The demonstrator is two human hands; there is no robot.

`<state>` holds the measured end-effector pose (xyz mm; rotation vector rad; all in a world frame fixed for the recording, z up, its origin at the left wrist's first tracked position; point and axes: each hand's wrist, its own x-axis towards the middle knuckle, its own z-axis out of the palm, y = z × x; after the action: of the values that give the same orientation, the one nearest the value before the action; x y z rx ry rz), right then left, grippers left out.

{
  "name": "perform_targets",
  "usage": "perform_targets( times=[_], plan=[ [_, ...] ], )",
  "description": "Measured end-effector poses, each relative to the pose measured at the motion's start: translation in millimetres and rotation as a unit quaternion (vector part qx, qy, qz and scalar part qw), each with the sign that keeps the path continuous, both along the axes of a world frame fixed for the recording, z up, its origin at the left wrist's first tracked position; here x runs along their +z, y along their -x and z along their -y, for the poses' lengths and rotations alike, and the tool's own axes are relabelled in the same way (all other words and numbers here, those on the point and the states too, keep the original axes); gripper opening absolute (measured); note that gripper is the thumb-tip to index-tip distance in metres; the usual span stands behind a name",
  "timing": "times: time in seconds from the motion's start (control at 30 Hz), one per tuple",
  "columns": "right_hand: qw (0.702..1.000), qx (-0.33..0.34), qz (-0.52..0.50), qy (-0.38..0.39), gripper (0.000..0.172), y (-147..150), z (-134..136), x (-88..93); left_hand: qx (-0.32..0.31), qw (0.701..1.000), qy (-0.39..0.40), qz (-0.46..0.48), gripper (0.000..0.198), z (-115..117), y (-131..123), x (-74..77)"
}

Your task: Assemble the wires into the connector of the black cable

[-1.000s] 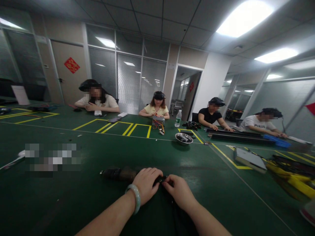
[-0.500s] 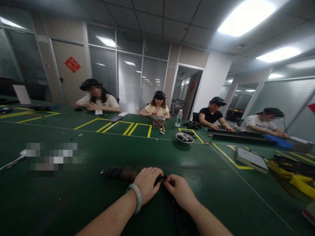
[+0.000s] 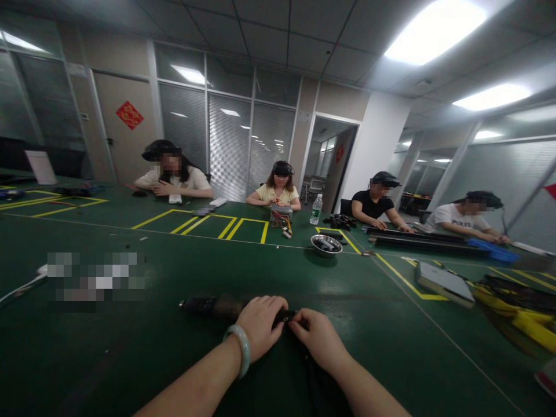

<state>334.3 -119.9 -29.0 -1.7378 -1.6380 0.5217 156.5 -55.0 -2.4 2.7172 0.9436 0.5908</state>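
A dark, tube-shaped electric screwdriver (image 3: 212, 307) lies on the green table, its small metal tip pointing left. My left hand (image 3: 259, 325), with a pale green bangle at the wrist, is wrapped over its right part. Against the tool's right end, my right hand (image 3: 319, 337) is closed in a pinch, thumb and finger together at the end of a black cable (image 3: 309, 370). That cable runs down toward me between my forearms. A small shiny spot shows between the two hands; its detail is too small to make out.
Ahead stands a metal bowl (image 3: 326, 245) of dark parts, with a water bottle (image 3: 316, 209) behind. To the right are a grey box (image 3: 443, 282) and a yellow tray (image 3: 532, 327). A white cable (image 3: 24, 284) lies left. Several people sit across the table.
My hands and the screwdriver stay in nearly the same place. The view has shifted very slightly.
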Motion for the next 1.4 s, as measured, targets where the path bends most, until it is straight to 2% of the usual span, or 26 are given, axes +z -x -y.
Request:
perform_targets(
  times=[0.13, 0.27, 0.4, 0.53, 0.8, 0.93, 1.03, 1.27, 1.4],
  plan=[
    [1.000, 0.002, 0.000, 0.007, 0.014, 0.5, 0.6, 2.9, -0.014, 1.000, 0.000, 0.003, 0.017, -0.1, 0.2, 0.3],
    [1.000, 0.000, -0.002, 0.005, 0.014, 0.8, 0.9, 3.5, -0.030, 0.999, -0.004, 0.012, 0.020, -1.1, 0.8, -1.4],
    [1.000, 0.002, -0.005, 0.002, 0.013, 0.3, 0.4, 1.5, -0.017, 1.000, 0.002, 0.010, 0.024, -1.0, 0.8, -1.7],
    [1.000, 0.003, -0.003, -0.002, 0.013, -0.1, 1.0, 1.1, -0.006, 1.000, 0.011, 0.009, 0.019, -0.7, 1.1, -1.3],
    [1.000, 0.006, -0.001, -0.003, 0.013, 1.7, 2.6, 6.1, -0.038, 0.999, -0.004, 0.013, 0.018, -3.4, 1.1, -4.2],
    [1.000, 0.004, 0.006, -0.006, 0.013, 0.8, 0.6, 4.1, -0.022, 1.000, -0.007, 0.015, 0.024, -4.8, -0.4, -7.7],
    [1.000, 0.004, 0.004, -0.003, 0.014, -0.1, -0.1, 1.6, -0.015, 1.000, -0.003, 0.019, 0.021, -4.8, -0.5, -9.0],
    [1.000, 0.003, 0.006, -0.002, 0.014, -0.1, 0.5, 1.0, -0.040, 0.999, -0.008, 0.019, 0.020, -3.5, 1.0, -5.7],
    [1.000, 0.002, 0.005, -0.001, 0.013, 0.0, 0.3, 1.1, -0.020, 0.999, 0.004, 0.025, 0.024, -2.2, 0.9, -3.9]
  ],
)
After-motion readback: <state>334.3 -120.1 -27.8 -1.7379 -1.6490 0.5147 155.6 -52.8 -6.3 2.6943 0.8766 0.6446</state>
